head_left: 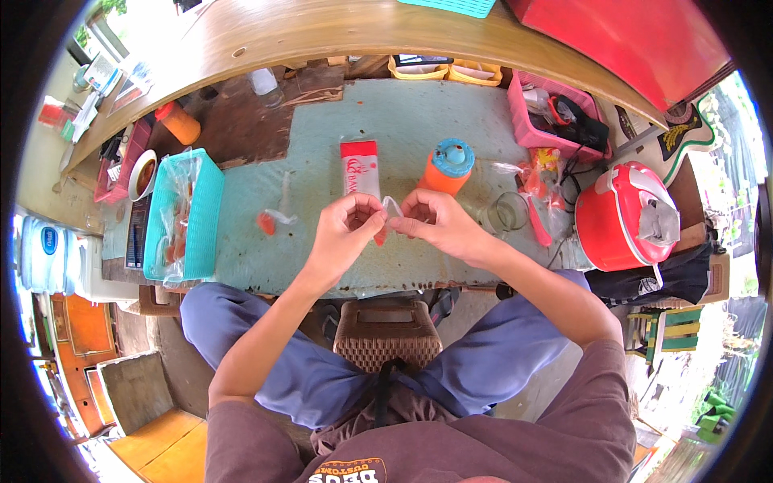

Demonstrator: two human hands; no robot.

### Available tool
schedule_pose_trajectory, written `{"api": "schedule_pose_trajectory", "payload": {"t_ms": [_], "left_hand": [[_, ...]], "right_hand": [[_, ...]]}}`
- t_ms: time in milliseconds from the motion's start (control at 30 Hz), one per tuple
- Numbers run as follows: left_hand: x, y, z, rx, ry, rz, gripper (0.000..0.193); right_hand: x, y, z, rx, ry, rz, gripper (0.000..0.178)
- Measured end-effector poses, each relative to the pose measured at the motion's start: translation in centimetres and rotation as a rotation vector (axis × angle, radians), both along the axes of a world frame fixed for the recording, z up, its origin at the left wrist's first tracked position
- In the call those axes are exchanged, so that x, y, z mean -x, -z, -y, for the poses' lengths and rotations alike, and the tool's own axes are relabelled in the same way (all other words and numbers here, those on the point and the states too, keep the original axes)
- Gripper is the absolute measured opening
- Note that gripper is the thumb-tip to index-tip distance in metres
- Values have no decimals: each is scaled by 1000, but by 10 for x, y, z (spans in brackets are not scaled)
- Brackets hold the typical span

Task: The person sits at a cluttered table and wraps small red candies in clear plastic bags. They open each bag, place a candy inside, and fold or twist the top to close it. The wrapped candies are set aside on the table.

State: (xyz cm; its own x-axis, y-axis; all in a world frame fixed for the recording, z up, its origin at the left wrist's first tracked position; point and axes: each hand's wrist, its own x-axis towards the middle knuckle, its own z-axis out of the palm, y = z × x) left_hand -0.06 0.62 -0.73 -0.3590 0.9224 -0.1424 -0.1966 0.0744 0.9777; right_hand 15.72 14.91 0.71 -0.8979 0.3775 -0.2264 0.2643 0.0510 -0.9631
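While both forearms reach over the worn teal tabletop (419, 121), the left hand (346, 228) and right hand (435, 221) pinch a small clear plastic pouch (390, 211), fingers curled, just before the orange cylindrical jar (448, 167).

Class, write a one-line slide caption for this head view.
Both hands, left and right, pinch a small clear bag above a teal table.

Tabletop (419, 121): teal. Basket (205, 217): turquoise. Jar (445, 169): orange, capped in blue. Cooker (624, 217): red, white-handled. Tray (531, 133): pink. Small pouch (385, 221): clear, red contents.
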Motion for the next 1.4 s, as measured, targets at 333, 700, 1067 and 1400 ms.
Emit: {"api": "schedule_pose_trajectory", "payload": {"t_ms": [333, 700, 1067, 1400], "left_hand": [[-11, -1, -1, -208, -239, -638, 25], [-5, -1, 1, 49, -100, -238, 18], [0, -6, 2, 72, -32, -329, 13], [-10, -11, 5, -7, -104, -858, 15]], "right_hand": [[-1, -2, 3, 2, -56, -102, 26], [-2, 0, 5, -192, 128, -97, 20], [-1, 3, 2, -226, 75, -48, 24], [-3, -2, 4, -197, -45, -35, 23]]}}
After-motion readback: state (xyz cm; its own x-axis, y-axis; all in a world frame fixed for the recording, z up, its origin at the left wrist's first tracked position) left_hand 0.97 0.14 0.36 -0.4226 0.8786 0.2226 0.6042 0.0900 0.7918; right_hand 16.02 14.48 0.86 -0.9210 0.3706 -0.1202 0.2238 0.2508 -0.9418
